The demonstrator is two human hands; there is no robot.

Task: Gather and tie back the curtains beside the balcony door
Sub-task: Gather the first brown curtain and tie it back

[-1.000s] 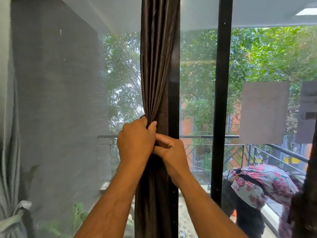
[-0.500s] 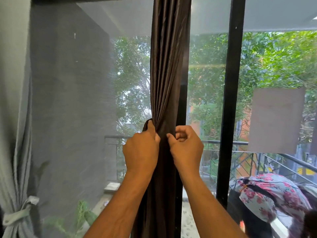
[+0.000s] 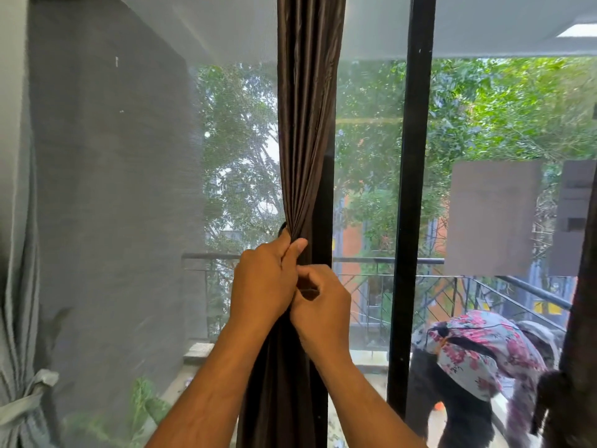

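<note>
A dark brown curtain (image 3: 307,124) hangs bunched into a narrow column in front of the balcony door frame. My left hand (image 3: 261,282) is clenched around the gathered folds at waist height, thumb up against the fabric. My right hand (image 3: 323,305) sits just below and to the right, touching the left, with its fingers curled over a dark strip against the curtain. What that strip is I cannot make out. A grey curtain (image 3: 19,286) at the far left edge is gathered, with a pale tie (image 3: 29,396) around it.
A black door post (image 3: 410,221) stands right of the brown curtain. Behind the glass are a balcony railing (image 3: 387,261) and trees. A person in a floral top (image 3: 478,354) bends over at lower right. Another dark curtain edge (image 3: 578,318) hangs at the far right.
My right hand has dropped from level with the left to just below it and pressed against it. The view has shifted slightly; the curtain stays bunched.
</note>
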